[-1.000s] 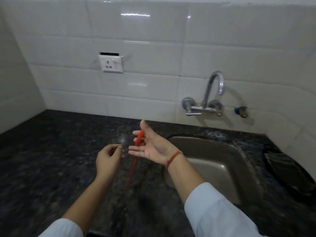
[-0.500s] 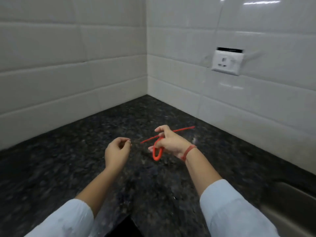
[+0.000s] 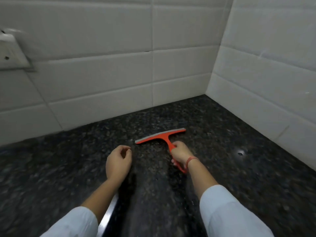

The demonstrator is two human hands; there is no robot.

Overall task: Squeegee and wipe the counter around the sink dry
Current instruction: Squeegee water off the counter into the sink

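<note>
Fingers (image 3: 177, 145) of right hand (image 3: 181, 153) clench orange T-shaped plastic squeegee (image 3: 161, 136) handle — blade flat on black speckled granite counter (image 3: 239, 177) at 12 o'clock, likely to pull water; left hand (image 3: 118, 162) loosely curled, empty.

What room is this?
Probably a kitchen: a dark speckled stone counter runs into a corner of white wall tiles, with a wall socket, and the right hand holds a squeegee.

We are seeing the white wall socket (image 3: 12, 50) being cropped and blurred at the left edge, and our right hand (image 3: 181, 153) is hiding part of the orange plastic squeegee's handle (image 3: 171, 146).
</note>
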